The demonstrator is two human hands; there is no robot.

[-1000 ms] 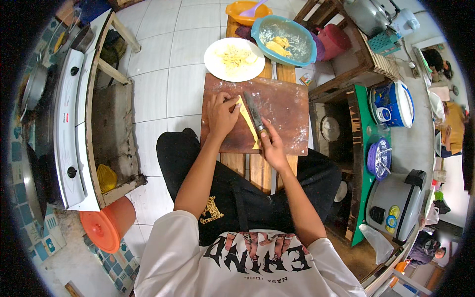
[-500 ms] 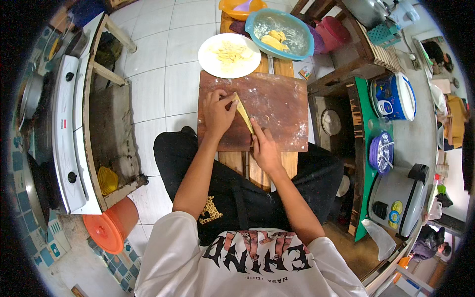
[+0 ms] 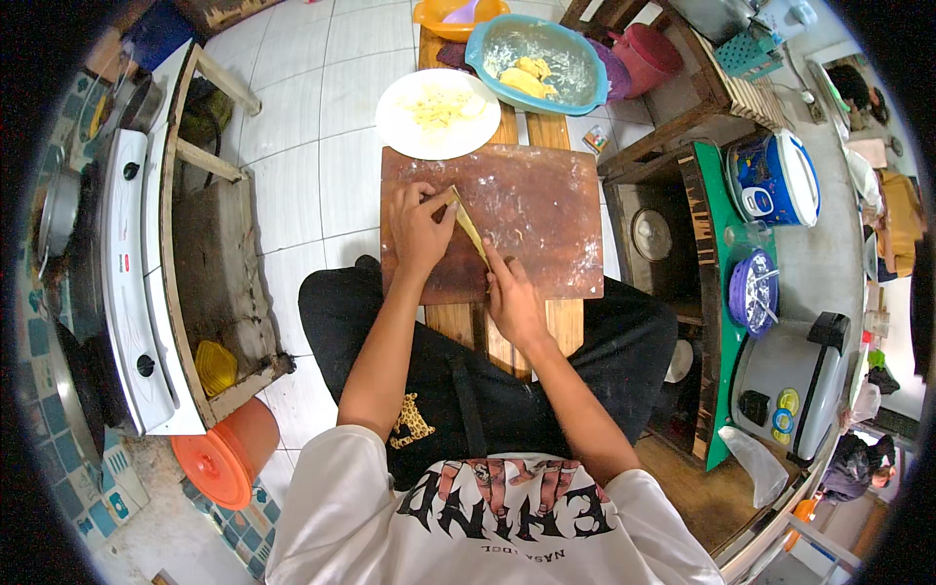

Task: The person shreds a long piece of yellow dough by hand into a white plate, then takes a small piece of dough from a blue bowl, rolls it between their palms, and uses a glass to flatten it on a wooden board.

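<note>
A long, narrow strip of yellow dough [image 3: 470,227] slants across a flour-dusted wooden board [image 3: 546,214]. At its far end, my left hand [image 3: 422,226] has thumb and fingers closed on the strip. My right hand [image 3: 515,302] grips the near end, its fingertips pressed together there. Just beyond the board's far left edge, a white plate [image 3: 395,117] carries several cut pieces of pale dough [image 3: 439,107]. Behind it stands a light-blue basin [image 3: 481,44] with flour on its inside and lumps of yellow dough [image 3: 529,78] in it.
The board rests on a wooden bench [image 3: 448,317] between my legs. An orange bowl [image 3: 429,21] stands at the bench's far end. To the left are a white gas stove [image 3: 132,283] and an orange lidded bucket [image 3: 219,463]. Shelving with a green edge [image 3: 717,390] runs along the right.
The view has shifted slightly, so the board and plate appear a little further left. Both hands keep their hold on the dough strip, with little visible movement along the board.
</note>
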